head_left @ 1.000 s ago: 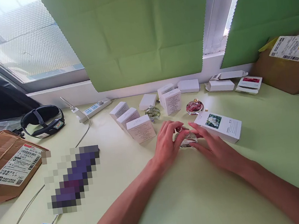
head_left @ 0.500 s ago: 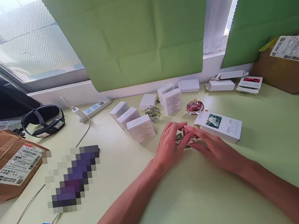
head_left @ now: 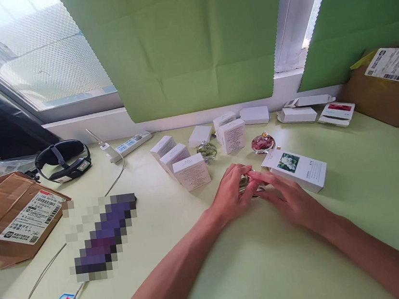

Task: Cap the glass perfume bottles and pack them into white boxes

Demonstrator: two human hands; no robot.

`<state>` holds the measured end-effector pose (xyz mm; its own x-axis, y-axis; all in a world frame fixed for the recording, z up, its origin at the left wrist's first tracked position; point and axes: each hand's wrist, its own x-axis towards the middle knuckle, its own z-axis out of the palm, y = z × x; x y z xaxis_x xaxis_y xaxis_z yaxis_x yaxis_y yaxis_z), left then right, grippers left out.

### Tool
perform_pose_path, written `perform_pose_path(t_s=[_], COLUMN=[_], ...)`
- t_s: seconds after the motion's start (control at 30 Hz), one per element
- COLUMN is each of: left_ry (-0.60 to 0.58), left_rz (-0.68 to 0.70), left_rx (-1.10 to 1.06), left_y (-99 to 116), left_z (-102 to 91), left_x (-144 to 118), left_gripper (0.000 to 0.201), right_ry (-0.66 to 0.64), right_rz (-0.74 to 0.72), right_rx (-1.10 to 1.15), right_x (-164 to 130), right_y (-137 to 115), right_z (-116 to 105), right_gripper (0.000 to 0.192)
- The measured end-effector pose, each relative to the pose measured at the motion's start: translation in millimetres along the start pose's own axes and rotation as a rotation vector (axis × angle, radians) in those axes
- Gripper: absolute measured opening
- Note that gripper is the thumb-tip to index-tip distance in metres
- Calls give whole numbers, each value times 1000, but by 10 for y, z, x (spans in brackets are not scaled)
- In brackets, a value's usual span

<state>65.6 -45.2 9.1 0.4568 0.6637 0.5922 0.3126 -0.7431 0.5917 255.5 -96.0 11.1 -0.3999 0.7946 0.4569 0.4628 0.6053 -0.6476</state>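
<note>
My left hand [head_left: 232, 193] and my right hand [head_left: 288, 196] meet over a small clear glass bottle [head_left: 248, 185] lying on the pale green table [head_left: 264, 258]. Both hands have their fingers on it and cover most of it. Just right of my hands lies a long white box with a flower picture [head_left: 299, 167]. To the left stands a row of three small white boxes [head_left: 181, 163]. Behind my hands sit a round pink bottle [head_left: 263, 142], a greenish round bottle [head_left: 207, 150] and another upright white box [head_left: 233, 135].
More white boxes [head_left: 297, 114] lie along the windowsill wall. A cardboard parcel [head_left: 388, 85] stands far right, another parcel [head_left: 13, 216] far left. A black headset [head_left: 63, 160], a power strip [head_left: 129, 145] with its cable and a blurred-out object [head_left: 101, 236] lie left.
My fingers have closed in over the clear bottle, hiding more of it. The view has shifted slightly to the left.
</note>
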Motion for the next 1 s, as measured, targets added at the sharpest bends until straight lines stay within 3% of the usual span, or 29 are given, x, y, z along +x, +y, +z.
perform_pose_path(t_s=[0.17, 0.27, 0.4, 0.47, 0.57, 0.7, 0.83, 0.9, 1.0], left_ry=[1, -7, -56, -116, -207, -167, -56, 9, 181], left_rz=[43, 44, 64, 92, 80, -29, -134, -136, -41], left_rx=[7, 45, 82, 94, 133, 200, 257, 296, 339], left_y=[-10, -9, -35, -53, -69, -104, -175, -182, -99], left_z=[-1, -11, -34, -47, -65, -75, -74, -74, -70], left_x=[2, 1, -2, 1, 12, 41, 70, 76, 58], left_gripper=[17, 20, 40, 51, 49, 48, 54, 58, 61], right_ry=[-44, 27, 178, 111, 8, -52, -15, -27, -147], right_rz=[12, 41, 196, 326, 490, 624, 706, 666, 623], right_rx=[-67, -176, -427, -588, -637, -321, 379, 691, 983], right_x=[6, 6, -32, -66, -106, -124, -159, -161, -120], right_y=[-89, -79, 184, 379, 578, 516, 326, 278, 258], right_z=[-74, -217, -420, -471, -532, -769, -1033, -1040, -879], right_gripper=[51, 52, 59, 71, 79, 86, 84, 86, 80])
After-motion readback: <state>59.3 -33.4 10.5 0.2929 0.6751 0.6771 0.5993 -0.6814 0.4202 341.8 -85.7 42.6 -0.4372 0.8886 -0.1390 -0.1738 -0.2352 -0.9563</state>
